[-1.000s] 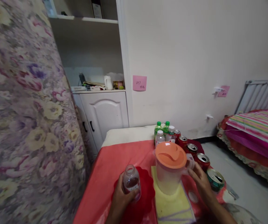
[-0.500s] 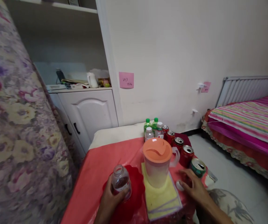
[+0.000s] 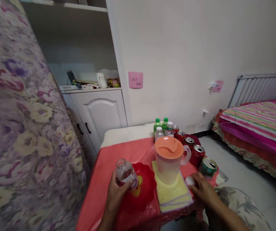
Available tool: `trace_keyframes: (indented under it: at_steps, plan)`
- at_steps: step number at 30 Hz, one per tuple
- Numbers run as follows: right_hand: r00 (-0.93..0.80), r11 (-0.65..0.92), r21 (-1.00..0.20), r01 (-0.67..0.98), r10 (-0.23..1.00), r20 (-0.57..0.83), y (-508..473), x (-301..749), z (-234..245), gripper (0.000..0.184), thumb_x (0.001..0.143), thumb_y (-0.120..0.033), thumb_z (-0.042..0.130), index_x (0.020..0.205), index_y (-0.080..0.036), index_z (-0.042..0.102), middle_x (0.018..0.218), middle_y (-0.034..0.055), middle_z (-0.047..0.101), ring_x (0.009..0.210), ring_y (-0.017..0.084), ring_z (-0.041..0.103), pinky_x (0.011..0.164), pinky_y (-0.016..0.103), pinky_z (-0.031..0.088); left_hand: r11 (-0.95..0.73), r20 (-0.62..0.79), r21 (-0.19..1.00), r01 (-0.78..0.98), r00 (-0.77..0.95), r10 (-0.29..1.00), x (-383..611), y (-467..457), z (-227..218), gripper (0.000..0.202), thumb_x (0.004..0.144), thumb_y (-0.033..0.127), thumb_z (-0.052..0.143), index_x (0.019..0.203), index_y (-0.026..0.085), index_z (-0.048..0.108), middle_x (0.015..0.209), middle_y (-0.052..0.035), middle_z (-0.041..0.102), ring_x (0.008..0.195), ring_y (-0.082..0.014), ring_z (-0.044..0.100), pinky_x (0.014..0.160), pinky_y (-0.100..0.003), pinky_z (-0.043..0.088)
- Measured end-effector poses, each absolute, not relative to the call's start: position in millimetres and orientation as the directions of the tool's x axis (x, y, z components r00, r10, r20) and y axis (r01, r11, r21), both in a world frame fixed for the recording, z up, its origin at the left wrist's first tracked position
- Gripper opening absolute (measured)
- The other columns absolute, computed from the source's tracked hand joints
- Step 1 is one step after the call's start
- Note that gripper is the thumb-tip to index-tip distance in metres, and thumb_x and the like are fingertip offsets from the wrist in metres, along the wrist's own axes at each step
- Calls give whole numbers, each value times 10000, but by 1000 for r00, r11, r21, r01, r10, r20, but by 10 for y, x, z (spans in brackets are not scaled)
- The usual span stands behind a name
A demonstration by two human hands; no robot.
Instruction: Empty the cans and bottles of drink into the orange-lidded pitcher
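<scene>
My left hand (image 3: 120, 189) is wrapped round a clear, uncapped plastic bottle (image 3: 125, 173) with a white-and-red label. The bottle leans slightly to the left above a red scalloped tray (image 3: 148, 189) with a yellow pattern in its middle. On the right, my right hand (image 3: 204, 189) has its thumb and fingers closed at the edge of a white bottle cap (image 3: 189, 181). Between my hands a translucent pitcher (image 3: 168, 168) with an orange lid stands on a folded yellow cloth (image 3: 173, 197).
Behind the pitcher stand green-capped bottles (image 3: 157, 125) and white-capped bottles (image 3: 159, 132). Several red cans (image 3: 197, 155) and a green can (image 3: 208, 167) line the table's right side. A floral curtain (image 3: 32, 128) hangs at the left; a bed (image 3: 260, 128) is at the far right.
My right hand has closed its fingers onto the white cap, which it hovered beside before. My left hand has lifted the bottle a little, showing more of the tray. The view has shifted slightly.
</scene>
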State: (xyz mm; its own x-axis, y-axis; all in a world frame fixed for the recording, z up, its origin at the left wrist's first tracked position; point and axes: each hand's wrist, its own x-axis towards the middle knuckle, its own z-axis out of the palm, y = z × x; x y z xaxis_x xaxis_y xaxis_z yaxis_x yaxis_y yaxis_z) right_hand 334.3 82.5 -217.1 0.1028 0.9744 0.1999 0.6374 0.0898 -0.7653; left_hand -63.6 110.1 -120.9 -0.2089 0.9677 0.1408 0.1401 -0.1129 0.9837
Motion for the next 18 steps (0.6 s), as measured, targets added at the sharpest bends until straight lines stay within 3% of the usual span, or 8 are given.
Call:
trace_keyframes:
  at_steps: [6,10,13,15,18]
  plan:
    - [111,125,-809,575,967,228,817,3267,-2141,243,767,-386,675,954,-253,755,935,50,698,912,289,655,877,423,481,-133,167,981,141,-265,950,-754,1055,-1158,540,619,317,818,1096,194,597,1007,-55,745,947,-278,711,831,-354,566]
    - [144,114,-860,497,967,212,838,3198,-2071,240,767,-460,680,832,-243,761,873,54,745,876,293,661,859,424,487,-145,171,982,121,-246,954,-705,1026,-1181,506,615,307,819,1061,196,607,1006,-52,751,955,-281,718,831,-350,568]
    - [179,73,-914,398,972,156,768,3150,-2057,312,761,-538,673,719,-230,693,714,35,720,724,256,652,671,363,509,-148,169,983,111,-215,962,-648,1002,-1204,534,609,305,818,1089,197,610,1011,-49,759,943,-279,721,838,-354,567]
    - [175,27,-946,323,981,87,653,3090,-2065,396,797,-612,616,690,-231,624,549,-2,643,518,200,588,483,299,449,-147,166,983,110,-195,967,-614,986,-1201,547,596,296,817,1093,193,614,1003,-50,759,942,-283,718,842,-358,563]
    - [103,-145,-989,-2,984,-144,428,2920,-2027,401,802,-627,651,758,-234,584,492,-34,620,345,129,481,345,221,338,-143,161,984,110,-168,973,-578,965,-1168,556,588,286,810,1099,185,618,1001,-56,760,948,-292,712,844,-364,558]
